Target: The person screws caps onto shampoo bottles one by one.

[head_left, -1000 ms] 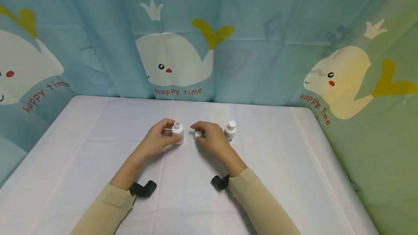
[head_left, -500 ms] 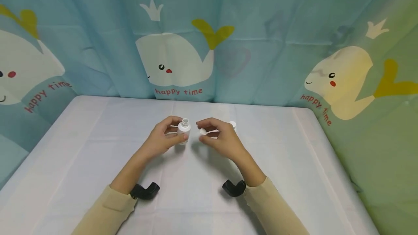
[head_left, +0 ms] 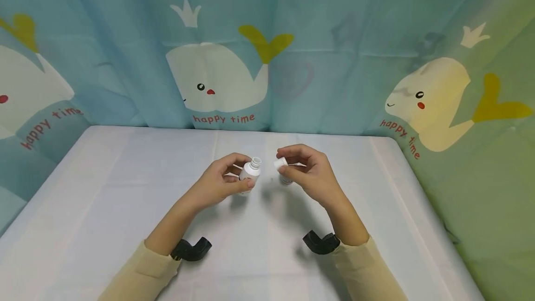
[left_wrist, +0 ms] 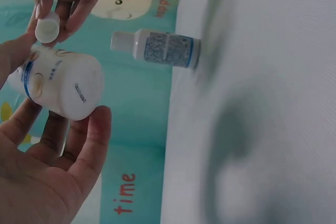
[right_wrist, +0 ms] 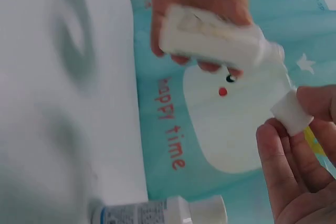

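White capped bottle behind right grip

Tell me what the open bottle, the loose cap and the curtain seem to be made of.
The open bottle: probably plastic, smooth with a soft sheen; its opaque white wall and ridged neck suggest it.
The loose cap: likely plastic too, white and hollow, fairly matte.
The curtain: thin, printed, softly folded sheet; cloth or vinyl, I can't tell.
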`<action>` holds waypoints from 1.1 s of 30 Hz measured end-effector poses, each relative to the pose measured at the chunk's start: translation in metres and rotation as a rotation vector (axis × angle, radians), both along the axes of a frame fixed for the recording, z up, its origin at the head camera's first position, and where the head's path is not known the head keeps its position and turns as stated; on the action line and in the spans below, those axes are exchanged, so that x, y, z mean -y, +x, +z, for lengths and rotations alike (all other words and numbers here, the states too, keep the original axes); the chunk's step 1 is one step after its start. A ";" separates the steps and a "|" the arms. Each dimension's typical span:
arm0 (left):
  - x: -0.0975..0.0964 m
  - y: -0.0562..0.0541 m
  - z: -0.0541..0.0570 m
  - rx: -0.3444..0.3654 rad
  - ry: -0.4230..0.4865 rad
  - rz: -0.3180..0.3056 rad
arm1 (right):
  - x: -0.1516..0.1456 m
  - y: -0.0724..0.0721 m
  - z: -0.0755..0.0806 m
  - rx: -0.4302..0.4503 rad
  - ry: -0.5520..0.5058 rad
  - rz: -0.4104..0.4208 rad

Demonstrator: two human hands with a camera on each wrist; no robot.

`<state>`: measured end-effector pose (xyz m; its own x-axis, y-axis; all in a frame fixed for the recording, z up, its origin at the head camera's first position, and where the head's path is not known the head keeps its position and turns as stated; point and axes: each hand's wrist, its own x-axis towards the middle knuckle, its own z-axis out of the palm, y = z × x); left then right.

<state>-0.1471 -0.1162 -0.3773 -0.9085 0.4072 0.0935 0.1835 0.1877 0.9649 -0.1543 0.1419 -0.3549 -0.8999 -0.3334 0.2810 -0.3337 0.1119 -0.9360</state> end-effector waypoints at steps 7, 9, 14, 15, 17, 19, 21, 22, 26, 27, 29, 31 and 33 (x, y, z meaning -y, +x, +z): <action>0.003 0.008 0.003 -0.006 -0.058 -0.018 | -0.001 0.003 0.002 -0.006 0.084 0.019; 0.003 0.010 0.004 -0.004 -0.065 -0.030 | 0.000 0.004 0.002 0.001 0.076 0.036; 0.001 0.011 0.004 -0.011 -0.103 -0.064 | 0.004 0.005 0.003 0.005 0.047 0.054; 0.001 0.012 0.003 -0.017 -0.111 -0.068 | 0.005 0.006 0.003 0.007 0.041 0.059; 0.001 0.012 0.003 -0.030 -0.122 -0.074 | 0.006 0.006 0.002 0.008 0.036 0.069; 0.000 0.012 0.002 -0.044 -0.129 -0.076 | 0.007 0.006 0.002 0.008 0.039 0.080; 0.000 0.012 0.001 -0.055 -0.137 -0.078 | 0.007 0.006 0.001 0.008 0.047 0.091; 0.000 0.012 0.001 -0.060 -0.142 -0.080 | 0.008 0.006 0.000 0.007 0.053 0.093; 0.000 0.012 -0.002 -0.068 -0.165 -0.080 | 0.009 0.007 -0.002 0.004 0.068 0.100; 0.000 0.012 -0.002 -0.067 -0.169 -0.080 | 0.009 0.007 -0.002 0.003 0.071 0.103; 0.000 0.012 -0.003 -0.067 -0.175 -0.078 | 0.010 0.008 -0.002 0.004 0.076 0.108; 0.000 0.012 -0.004 -0.073 -0.183 -0.073 | 0.011 0.008 -0.002 0.007 0.078 0.120; 0.001 0.011 -0.005 -0.082 -0.191 -0.062 | 0.012 0.008 -0.003 0.010 0.083 0.133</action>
<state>-0.1366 -0.1172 -0.3820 -0.8736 0.4796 0.0823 0.2772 0.3517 0.8941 -0.1462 0.1303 -0.3574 -0.8490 -0.4714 0.2385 -0.3411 0.1443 -0.9289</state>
